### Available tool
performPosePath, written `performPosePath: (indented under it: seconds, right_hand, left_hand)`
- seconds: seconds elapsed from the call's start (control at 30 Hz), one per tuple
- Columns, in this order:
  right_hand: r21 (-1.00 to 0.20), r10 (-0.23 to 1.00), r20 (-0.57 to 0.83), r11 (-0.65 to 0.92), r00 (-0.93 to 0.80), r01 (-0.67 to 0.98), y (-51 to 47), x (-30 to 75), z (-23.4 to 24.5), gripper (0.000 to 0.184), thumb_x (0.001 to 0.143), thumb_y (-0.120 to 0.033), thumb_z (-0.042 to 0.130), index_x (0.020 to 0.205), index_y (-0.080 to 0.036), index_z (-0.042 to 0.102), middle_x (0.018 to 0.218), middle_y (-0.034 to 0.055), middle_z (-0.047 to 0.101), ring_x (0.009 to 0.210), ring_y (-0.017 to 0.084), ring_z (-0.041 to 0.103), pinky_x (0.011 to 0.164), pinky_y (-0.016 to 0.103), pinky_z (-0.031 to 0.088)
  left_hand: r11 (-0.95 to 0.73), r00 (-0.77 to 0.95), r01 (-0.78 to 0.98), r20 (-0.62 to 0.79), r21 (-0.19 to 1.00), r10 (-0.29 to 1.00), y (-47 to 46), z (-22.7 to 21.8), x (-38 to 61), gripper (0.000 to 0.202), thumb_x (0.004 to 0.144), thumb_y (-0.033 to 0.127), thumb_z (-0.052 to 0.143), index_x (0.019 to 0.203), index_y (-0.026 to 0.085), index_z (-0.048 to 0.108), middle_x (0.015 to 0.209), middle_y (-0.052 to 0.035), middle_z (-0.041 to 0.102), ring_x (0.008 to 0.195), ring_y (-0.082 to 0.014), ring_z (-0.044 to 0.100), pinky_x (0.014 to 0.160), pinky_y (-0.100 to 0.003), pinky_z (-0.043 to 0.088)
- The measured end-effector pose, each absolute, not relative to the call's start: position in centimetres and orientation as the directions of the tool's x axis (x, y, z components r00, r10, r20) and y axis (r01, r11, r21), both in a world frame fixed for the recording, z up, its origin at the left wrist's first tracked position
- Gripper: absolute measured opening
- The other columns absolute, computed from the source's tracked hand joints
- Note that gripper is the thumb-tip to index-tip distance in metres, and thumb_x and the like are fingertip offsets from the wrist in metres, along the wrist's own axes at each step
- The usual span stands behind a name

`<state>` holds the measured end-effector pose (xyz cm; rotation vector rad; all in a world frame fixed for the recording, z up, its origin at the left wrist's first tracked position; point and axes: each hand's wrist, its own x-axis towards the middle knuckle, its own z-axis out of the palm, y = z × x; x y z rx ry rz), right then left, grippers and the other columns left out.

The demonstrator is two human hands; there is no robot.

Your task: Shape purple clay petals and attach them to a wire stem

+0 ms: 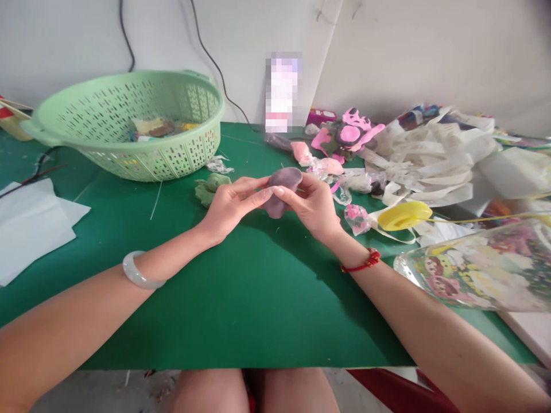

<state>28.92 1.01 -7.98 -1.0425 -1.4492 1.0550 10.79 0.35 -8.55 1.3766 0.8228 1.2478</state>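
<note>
Head view: two hands mid-frame, left hand [232, 205] and right hand [312, 205]. Fingers of both clenched on one mauve clay lump [279, 192], pinching it from either side, held over the green table [241, 304]. One green clay lump [210, 188] just left of the hands. One green basket [129, 92] upper left, white paper [34, 229] at left edge. Pink clay scraps [348, 135] upper right, one yellow spool [404, 215] right, one printed plastic bag [473, 269] lower right. Pale wall [64, 34] behind, concrete floor [99, 393] below.
</note>
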Motion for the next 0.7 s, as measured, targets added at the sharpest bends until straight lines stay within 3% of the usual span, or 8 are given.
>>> performPosePath:
  seconds: [0.2, 0.4, 0.7]
  right_hand:
    - [-0.962, 0.964, 0.249, 0.258, -0.098, 0.094, 1.13, 28.89, -8.45, 0.06, 0.068, -0.077, 0.078, 0.079, -0.019, 0.066, 0.071, -0.0005, 0.063, 0.067, 0.014, 0.06, 0.057, 0.026, 0.05]
    - [-0.947, 0.957, 0.283, 0.29, -0.069, 0.14, 0.86, 28.72, -8.23, 0.063, 0.066, -0.08, 0.077, 0.07, -0.018, 0.065, 0.062, -0.002, 0.057, 0.062, 0.012, 0.055, 0.054, 0.025, 0.045]
    - [-0.961, 0.97, 0.201, 0.222, -0.135, 0.164, 0.94, 29.06, -8.15, 0.064, 0.07, -0.082, 0.072, 0.071, -0.018, 0.069, 0.066, 0.0008, 0.063, 0.066, 0.015, 0.062, 0.058, 0.028, 0.052]
  left_hand:
    - [-0.168, 0.217, -0.145, 0.197, 0.975, 0.956, 0.14, -8.36, 10.94, 0.046, 0.069, 0.05, 0.092, 0.106, 0.024, 0.084, 0.102, -0.0055, 0.08, 0.097, -0.0246, 0.075, 0.092, -0.041, 0.06]
    - [-0.153, 0.171, -0.119, 0.172, 0.981, 0.97, 0.03, -8.15, 10.98, 0.051, 0.058, 0.047, 0.098, 0.097, 0.019, 0.082, 0.091, -0.0061, 0.081, 0.087, -0.0249, 0.077, 0.084, -0.04, 0.063]
    - [-0.116, 0.106, -0.152, 0.132, 0.982, 0.986, -0.03, -7.92, 11.14, 0.045, 0.057, 0.045, 0.098, 0.086, 0.016, 0.08, 0.08, -0.0058, 0.079, 0.079, -0.0229, 0.076, 0.08, -0.039, 0.064]
